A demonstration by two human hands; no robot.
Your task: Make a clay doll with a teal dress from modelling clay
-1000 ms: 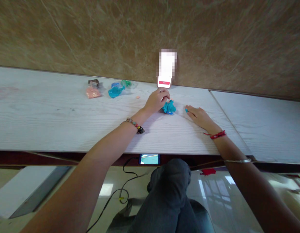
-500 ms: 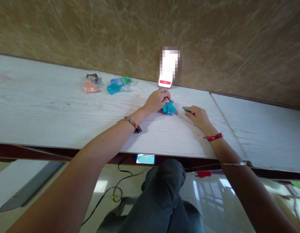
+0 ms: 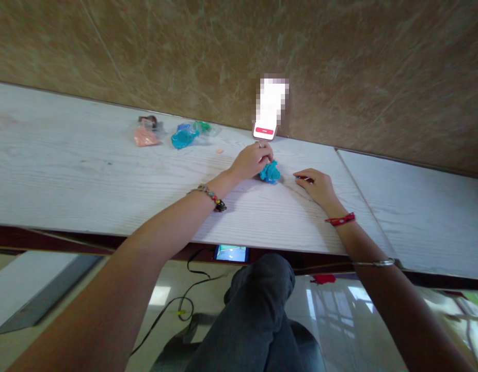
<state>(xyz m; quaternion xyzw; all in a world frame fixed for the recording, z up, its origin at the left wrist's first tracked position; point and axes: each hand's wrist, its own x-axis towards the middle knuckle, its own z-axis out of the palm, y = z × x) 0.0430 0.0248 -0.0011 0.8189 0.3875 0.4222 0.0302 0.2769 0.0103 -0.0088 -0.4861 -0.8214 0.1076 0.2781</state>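
A ruffled blue lump of modelling clay sits on the table, with a bit of peach colour at its top. My left hand is closed on the lump's upper left side, its fingertips partly hidden. To the right of the lump, and apart from it, my right hand is closed in a pinch. A small blue piece of clay shows between the right thumb and forefinger, mostly covered by them.
A phone leans on the brown wall behind the lump. Clear bags of peach clay and blue clay lie at the back left, near a small peach scrap. Another lit screen sits below the table's front edge.
My right fingers have closed a little further over the small blue piece, so less of it shows. My left hand stays at the lump.
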